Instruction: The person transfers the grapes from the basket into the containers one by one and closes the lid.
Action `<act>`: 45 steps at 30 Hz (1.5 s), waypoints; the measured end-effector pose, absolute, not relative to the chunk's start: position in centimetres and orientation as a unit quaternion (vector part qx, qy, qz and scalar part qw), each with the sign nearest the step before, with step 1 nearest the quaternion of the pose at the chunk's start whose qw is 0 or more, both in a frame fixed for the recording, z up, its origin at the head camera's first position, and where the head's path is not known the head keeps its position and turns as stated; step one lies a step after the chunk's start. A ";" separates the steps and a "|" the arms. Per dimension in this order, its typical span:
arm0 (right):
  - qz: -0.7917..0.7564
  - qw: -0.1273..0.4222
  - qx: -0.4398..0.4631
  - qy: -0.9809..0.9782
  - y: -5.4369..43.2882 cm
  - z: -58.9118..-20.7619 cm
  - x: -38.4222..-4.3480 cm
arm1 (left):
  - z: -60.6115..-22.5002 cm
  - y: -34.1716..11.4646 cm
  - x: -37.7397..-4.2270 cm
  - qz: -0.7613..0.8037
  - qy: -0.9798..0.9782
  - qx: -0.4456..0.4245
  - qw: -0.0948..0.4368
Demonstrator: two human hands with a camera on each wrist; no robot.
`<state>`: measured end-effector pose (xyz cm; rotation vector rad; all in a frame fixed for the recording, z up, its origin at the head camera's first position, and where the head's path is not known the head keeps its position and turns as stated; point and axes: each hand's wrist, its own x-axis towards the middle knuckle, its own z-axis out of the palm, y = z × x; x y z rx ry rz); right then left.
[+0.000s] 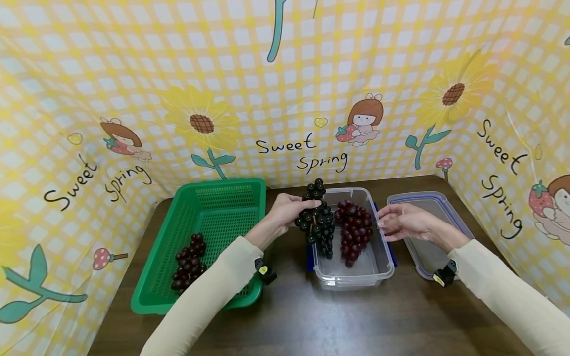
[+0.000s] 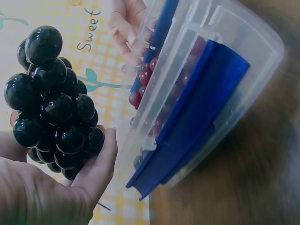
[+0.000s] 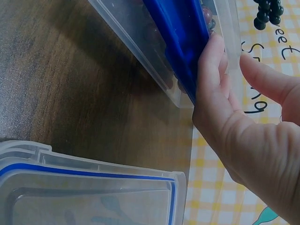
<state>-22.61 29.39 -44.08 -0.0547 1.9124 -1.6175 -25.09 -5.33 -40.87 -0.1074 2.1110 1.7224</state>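
In the head view, my left hand [image 1: 285,212] holds a bunch of black grapes [image 1: 310,220] over the left side of a clear plastic container [image 1: 356,277]. The thumb and fingers grip its lower part in the left wrist view, where the bunch [image 2: 58,110] stands beside the container wall. Inside the container lies a bunch of red grapes [image 1: 354,227], and more dark grapes [image 1: 327,244] show on its left side. My right hand [image 1: 407,222] touches the container's right side, fingers against the blue latch [image 3: 180,42] and thumb spread apart near the rim.
A green basket [image 1: 258,207] on the left holds a bunch of dark red grapes [image 1: 189,264], partly behind my left sleeve. On the right, a clear lid with a blue seal [image 1: 429,198] lies on the brown table [image 1: 294,316]. A checked cloth [image 1: 285,99] hangs behind and at both sides.
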 end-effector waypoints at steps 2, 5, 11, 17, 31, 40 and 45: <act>-0.613 0.312 -0.021 0.726 29.4 -44.1 -22.6 | -41.0 -4.8 -25.2 0.632 0.745 -0.037 0.212; -0.614 0.313 -0.020 0.724 29.5 -44.1 -22.5 | -41.3 -4.1 -25.2 0.649 0.727 -0.042 0.218; -0.616 0.315 -0.019 0.722 29.6 -44.2 -22.4 | -41.6 -2.3 -25.0 0.635 0.743 -0.042 0.206; -0.615 0.313 -0.020 0.724 29.6 -44.3 -22.5 | -41.7 -0.8 -24.9 0.577 0.796 -0.029 0.180; -0.612 0.312 -0.018 0.726 29.6 -44.4 -22.7 | -41.9 1.5 -25.2 0.551 0.811 -0.033 0.193; -0.618 0.315 -0.018 0.720 29.4 -44.3 -22.8 | -42.6 2.4 -24.9 0.522 0.833 -0.037 0.177; -0.621 0.314 -0.018 0.718 29.5 -44.2 -22.7 | -43.2 2.9 -24.9 0.480 0.861 -0.025 0.163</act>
